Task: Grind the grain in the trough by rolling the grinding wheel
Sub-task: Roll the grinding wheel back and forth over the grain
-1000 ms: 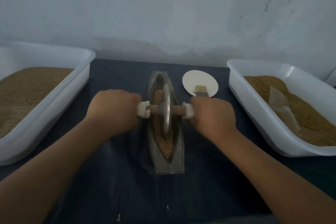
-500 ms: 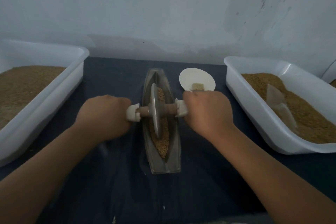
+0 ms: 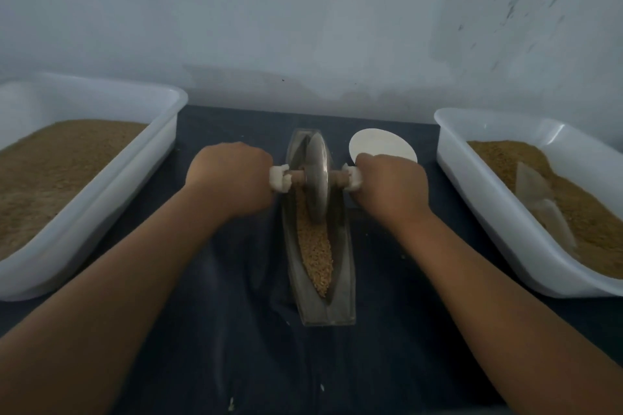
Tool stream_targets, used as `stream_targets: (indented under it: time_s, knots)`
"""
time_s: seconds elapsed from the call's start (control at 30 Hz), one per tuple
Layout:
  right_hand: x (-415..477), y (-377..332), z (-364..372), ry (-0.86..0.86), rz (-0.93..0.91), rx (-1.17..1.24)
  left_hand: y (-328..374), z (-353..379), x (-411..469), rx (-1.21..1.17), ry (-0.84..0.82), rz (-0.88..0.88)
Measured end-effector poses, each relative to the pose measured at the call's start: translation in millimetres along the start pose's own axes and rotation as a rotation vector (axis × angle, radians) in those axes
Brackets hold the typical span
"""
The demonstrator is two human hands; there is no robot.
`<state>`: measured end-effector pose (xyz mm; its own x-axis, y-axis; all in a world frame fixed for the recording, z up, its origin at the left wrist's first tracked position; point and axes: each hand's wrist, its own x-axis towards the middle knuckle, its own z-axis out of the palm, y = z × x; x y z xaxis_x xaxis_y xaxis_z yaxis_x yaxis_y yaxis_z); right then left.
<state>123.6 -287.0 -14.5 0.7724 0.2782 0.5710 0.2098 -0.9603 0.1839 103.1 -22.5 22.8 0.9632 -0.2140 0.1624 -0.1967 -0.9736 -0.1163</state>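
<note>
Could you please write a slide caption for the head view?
Left hand and right hand hold the wheel on grain in the trough.

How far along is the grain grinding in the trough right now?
Done: grain is loaded in the trough, with the grinding wheel set in it toward the far end. In hand: the left hand and right hand each grip an end of the wheel's axle. Left: the grain at the near end looks granular, not powdery, so most of the rolling probably remains.
</note>
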Motion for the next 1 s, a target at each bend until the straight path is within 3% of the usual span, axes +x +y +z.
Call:
stream_targets:
  time_s: [0.27, 0.57, 0.83, 1.0]
  knots:
    - [-61, 1, -40, -0.059, -0.022, -0.004, -8, 8, -40, 0.039, 0.034, 0.126]
    - [-1, -4, -5, -0.029, 0.01, -0.005, -8, 9, 6, -0.01, -0.015, 0.023]
    - [-56, 2, -34, -0.042, -0.06, 0.0, -11, 10, -41, 0.014, 0.0, 0.11]
    - [-35, -2, -30, -0.027, -0.054, 0.001, -11, 15, -31, -0.025, 0.01, 0.038]
